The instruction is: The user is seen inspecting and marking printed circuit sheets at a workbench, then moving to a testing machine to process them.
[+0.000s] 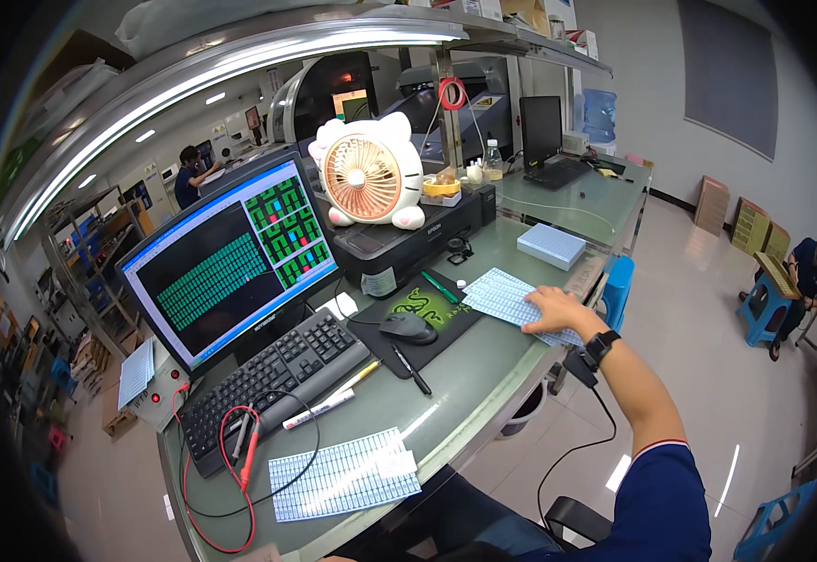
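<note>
Resting palm-down at the near right edge of the green bench, the right hand is part-open over pale-blue gridded panels; whether it pinches any, I cannot tell. The left hand is out of view. The panels lie right of the black mouse mat. Probably light, thin and fairly stiff, perhaps slippery together, they would best be held by opposite edges.

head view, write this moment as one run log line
right hand: on pale-blue sheets | left hand: not in view | mouse: on mat
</note>
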`<action>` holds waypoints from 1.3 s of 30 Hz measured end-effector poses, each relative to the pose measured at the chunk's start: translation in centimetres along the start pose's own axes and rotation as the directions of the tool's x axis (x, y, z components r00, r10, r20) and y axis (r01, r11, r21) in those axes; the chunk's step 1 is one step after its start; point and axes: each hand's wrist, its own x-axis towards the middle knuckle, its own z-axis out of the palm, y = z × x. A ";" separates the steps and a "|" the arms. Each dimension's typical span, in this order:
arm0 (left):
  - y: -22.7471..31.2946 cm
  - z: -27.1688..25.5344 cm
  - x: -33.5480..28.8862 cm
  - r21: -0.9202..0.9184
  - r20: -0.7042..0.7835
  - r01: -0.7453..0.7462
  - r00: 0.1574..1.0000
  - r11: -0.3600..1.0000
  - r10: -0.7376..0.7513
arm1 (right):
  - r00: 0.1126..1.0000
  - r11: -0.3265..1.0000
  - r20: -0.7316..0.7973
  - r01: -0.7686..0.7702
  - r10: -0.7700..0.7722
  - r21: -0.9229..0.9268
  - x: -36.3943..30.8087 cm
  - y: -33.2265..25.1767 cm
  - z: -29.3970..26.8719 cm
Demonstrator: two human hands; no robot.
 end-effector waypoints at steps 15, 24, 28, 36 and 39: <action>0.3 0.6 1.7 0.016 0.057 0.094 0.994 0.995 -0.095 | 0.984 0.957 -0.062 0.149 -0.169 -0.248 -5.2 1.9 0.9; -6.0 -0.1 -6.9 0.119 -0.039 0.349 0.937 0.930 -0.347 | 0.894 0.974 -0.445 -0.055 -0.050 -0.221 -5.1 10.2 0.3; -8.6 1.0 -12.3 -0.172 -0.250 0.538 0.787 0.825 -0.565 | 0.911 0.999 -0.412 0.037 -0.028 0.013 -4.9 8.0 -3.2; -18.3 10.2 -24.4 -0.116 -0.057 0.832 0.540 0.543 -0.839 | 0.930 0.589 -0.353 0.232 0.098 0.774 -4.9 7.2 -5.2; -15.7 12.1 -23.5 -0.015 -0.265 0.877 0.459 0.480 -0.848 | 0.949 0.427 -0.309 0.256 0.059 0.867 -3.3 1.7 -5.2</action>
